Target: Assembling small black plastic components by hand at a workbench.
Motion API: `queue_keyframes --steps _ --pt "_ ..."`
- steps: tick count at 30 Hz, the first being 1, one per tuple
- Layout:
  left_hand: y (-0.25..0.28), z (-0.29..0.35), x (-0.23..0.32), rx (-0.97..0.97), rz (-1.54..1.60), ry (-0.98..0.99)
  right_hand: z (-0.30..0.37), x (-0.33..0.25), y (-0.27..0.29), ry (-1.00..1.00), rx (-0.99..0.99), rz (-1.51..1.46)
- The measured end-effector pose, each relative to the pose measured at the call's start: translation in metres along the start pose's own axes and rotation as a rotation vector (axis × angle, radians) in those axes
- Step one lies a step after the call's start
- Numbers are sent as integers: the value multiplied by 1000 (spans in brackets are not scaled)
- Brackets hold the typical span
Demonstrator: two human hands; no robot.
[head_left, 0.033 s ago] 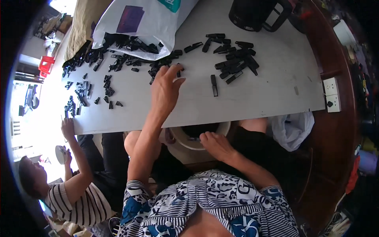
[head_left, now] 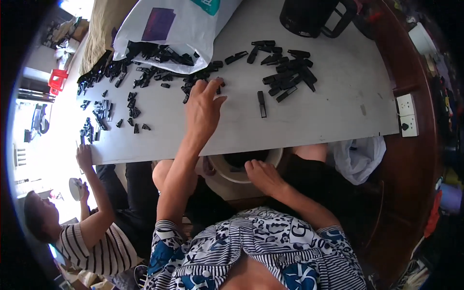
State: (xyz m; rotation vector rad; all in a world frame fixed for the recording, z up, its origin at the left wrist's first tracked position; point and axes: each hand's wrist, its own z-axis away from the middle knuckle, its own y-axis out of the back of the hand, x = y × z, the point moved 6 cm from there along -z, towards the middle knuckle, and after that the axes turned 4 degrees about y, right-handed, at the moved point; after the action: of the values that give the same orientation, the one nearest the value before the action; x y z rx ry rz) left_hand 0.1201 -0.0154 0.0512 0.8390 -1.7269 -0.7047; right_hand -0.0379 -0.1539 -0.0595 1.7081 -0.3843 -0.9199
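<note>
My left hand (head_left: 204, 104) reaches over the table to the near edge of a heap of small black plastic pieces (head_left: 192, 83). Its fingers are bent forward with the thumb apart, and the fingertips touch or nearly touch the pieces. Below the table edge, my right hand (head_left: 263, 175) hangs at the rim of a pale round bucket (head_left: 223, 175) with dark contents (head_left: 244, 158). The right fingers are curled together; whatever they hold, if anything, is hidden. One longer black clip-like piece (head_left: 262, 104) lies alone between the heap and a pile of similar pieces (head_left: 292, 75).
A white plastic bag (head_left: 188, 29) spills black pieces at the back. A black kettle (head_left: 302, 19) stands back right. Another white bag (head_left: 360, 159) hangs below the table, near wall sockets (head_left: 407, 116). A person in stripes (head_left: 99, 246) works at left, one hand (head_left: 83, 157) on the table's edge.
A small greyish thing beside my right fingertips, over the bucket, now shows lower and fainter. Both hands stay almost in place.
</note>
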Motion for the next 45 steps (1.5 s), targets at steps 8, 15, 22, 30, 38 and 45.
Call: queue_keyframes --steps 8,15,22,30,38,45 --pt "-31 -14 8 95 -346 -200 -20 4 35 17 -201 -178" --pt "-25 11 10 -68 40 -168 -52 52 135 40 337 -4" --pt "-12 39 3 -208 224 18 -83 72 129 116 307 190" --pt "-16 45 -16 -200 418 54 -85 42 141 264 424 154" --pt "-16 41 -10 -238 344 41 -100 54 120 68 92 -11" --pt "-14 42 -11 -226 331 36 -112 48 119 106 20 45"
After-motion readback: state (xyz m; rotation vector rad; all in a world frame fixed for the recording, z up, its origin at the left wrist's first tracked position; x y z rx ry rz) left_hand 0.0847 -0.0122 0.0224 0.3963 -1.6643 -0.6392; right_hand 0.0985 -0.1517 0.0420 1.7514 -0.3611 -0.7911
